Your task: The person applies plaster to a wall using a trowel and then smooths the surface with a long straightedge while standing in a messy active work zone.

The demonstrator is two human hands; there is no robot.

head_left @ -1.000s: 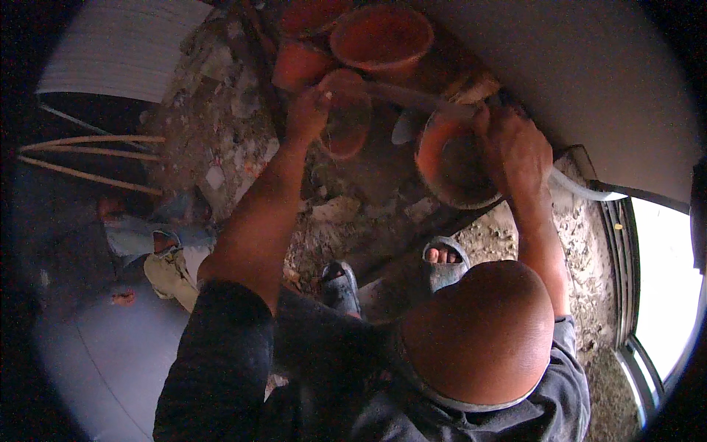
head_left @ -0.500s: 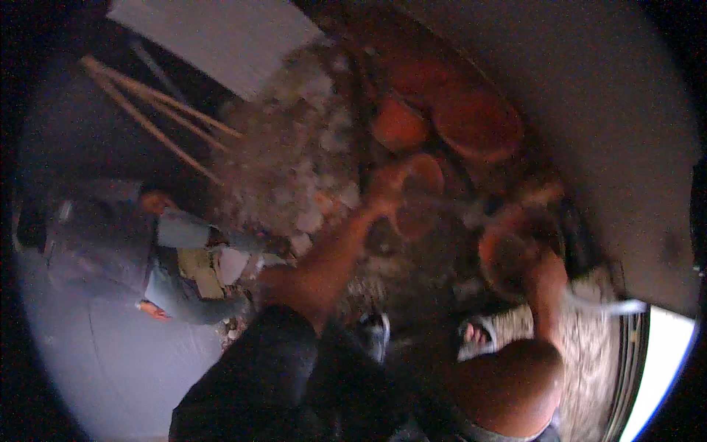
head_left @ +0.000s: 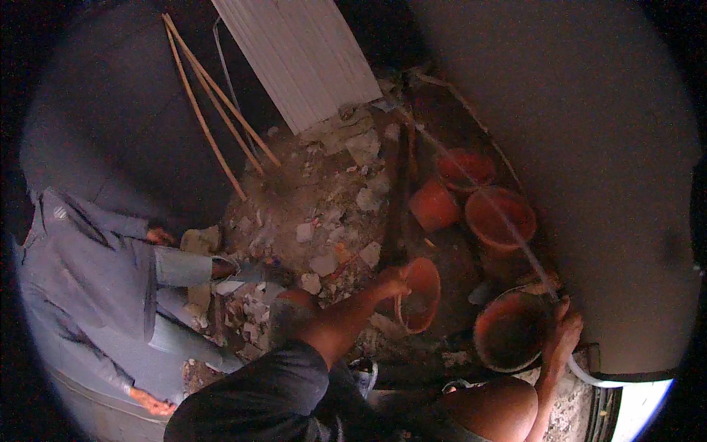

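Note:
My left hand (head_left: 392, 283) is closed on the near-left rim of an orange bucket (head_left: 434, 298), which is tipped so that its opening faces right. To the right, my right hand (head_left: 565, 330) has its fingers curled beside the rim of a second, larger orange bucket (head_left: 482, 335). A long pale hose (head_left: 508, 225) slants from the far rubble down to those fingers, and they seem to close on it; the grip itself is dim. Three more orange buckets stand or lie beyond: one on its side (head_left: 433, 206), one upright (head_left: 532, 221), one farther back (head_left: 465, 168).
Broken rubble (head_left: 324, 221) covers the ground ahead and left. A pale ribbed panel (head_left: 302, 62) leans at the back, with thin poles (head_left: 193, 103) left of it. A co-worker in grey (head_left: 103, 272) bends at the left. A wall (head_left: 604, 184) rises on the right.
My view has turned and steadied. My right hand has moved from inside the larger bucket to beyond its right rim. The left hand still grips its bucket; the co-worker's arms have shifted.

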